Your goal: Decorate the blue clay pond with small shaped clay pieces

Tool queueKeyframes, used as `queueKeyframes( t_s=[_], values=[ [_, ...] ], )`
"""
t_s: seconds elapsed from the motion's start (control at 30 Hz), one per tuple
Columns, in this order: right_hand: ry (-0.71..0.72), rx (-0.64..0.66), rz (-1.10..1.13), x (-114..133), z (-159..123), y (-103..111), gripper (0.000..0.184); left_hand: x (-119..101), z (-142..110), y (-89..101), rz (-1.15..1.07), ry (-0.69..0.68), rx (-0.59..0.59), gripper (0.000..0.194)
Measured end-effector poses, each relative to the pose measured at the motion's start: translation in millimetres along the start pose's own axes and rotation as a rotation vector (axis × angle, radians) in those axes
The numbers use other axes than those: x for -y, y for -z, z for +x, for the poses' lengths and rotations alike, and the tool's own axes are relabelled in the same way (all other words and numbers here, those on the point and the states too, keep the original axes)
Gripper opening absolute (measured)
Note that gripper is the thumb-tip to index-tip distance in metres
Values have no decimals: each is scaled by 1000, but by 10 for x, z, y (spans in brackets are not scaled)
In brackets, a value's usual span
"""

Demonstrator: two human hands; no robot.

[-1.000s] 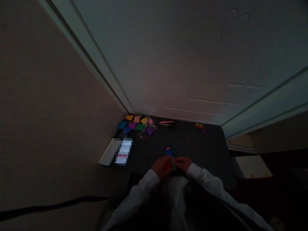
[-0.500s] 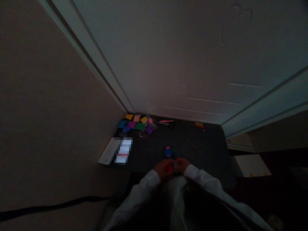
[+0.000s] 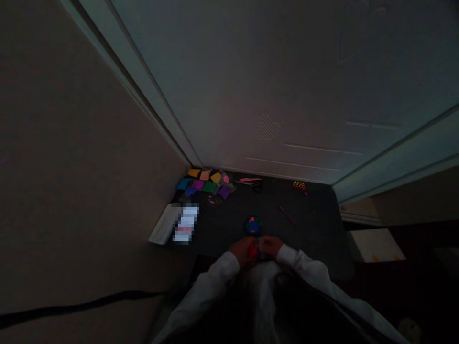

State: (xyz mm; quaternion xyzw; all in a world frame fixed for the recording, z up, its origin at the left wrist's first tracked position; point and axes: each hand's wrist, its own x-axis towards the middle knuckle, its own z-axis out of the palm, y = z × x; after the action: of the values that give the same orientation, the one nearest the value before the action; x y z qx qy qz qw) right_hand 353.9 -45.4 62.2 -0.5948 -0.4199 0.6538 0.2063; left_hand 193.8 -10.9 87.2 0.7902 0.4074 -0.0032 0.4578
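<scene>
We had both hands together at the near edge of the dark table [image 3: 315,224], near its middle. Our left hand [image 3: 240,250] was closed around a small red packet [image 3: 252,250], with its red part showing between the two hands. Our right hand [image 3: 271,247] had its fingers bent in at the packet's clear right end and seemed to pinch it, though in the dim light we could not tell how firmly.

Just beyond our hands lay a round blue piece [image 3: 253,228], with green at its sides, a pink bit on its far part and yellow marks on its near part. To its right we had a thin reddish stick [image 3: 288,216] lying at a slant.

Along the far edge lay the scissors [image 3: 256,188], a pink strip [image 3: 250,179] just beyond them, and, farther right, a yellow and red cluster [image 3: 298,185]. At far left we had a group of coloured packets [image 3: 209,187]; nearer on that side lay a bright blurred panel [image 3: 185,223] beside a pale slab [image 3: 164,224].
</scene>
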Motion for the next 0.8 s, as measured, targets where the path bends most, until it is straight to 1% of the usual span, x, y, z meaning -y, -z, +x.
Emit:
queueKeyframes(
  t_s=[0.13,0.27,0.47,0.8],
  values=[
    [-5,71,54,7,-65,8,19,-27,39,-32,41,-4,58,27],
    [-15,97,100,13,-86,25,19,-42,72,-59,65,-3,91,27],
    [-20,109,154,34,-59,51,21,-22,89,-42,93,-7,42,29],
    [-24,54,207,-18,24,95,21,23,135,-17,117,-54,-5,29]
  ],
)
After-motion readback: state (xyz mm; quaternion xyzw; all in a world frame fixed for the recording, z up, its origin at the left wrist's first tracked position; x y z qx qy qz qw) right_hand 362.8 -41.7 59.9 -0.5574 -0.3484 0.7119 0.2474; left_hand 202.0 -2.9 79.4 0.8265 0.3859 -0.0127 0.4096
